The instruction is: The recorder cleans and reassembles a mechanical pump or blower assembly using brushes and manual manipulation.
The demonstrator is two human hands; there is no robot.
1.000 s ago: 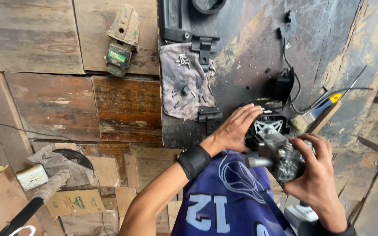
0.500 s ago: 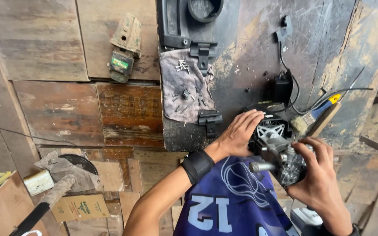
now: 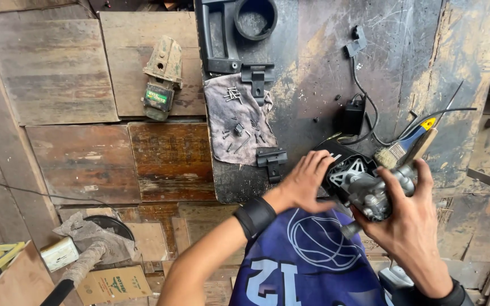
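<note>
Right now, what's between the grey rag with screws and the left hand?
Head view: a small black bracket lies at the edge of the grey rag, between it and the left hand; otherwise bare dark board.

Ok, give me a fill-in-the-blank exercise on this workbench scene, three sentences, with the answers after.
1. The right hand grips a grey metal motor part, while the left hand rests on the black ______ housing behind it.
2. The loose screws lie on a grey ______.
3. The paintbrush beside the housing has a blue and ______ handle.

Missing words: plastic; cloth; yellow
</note>
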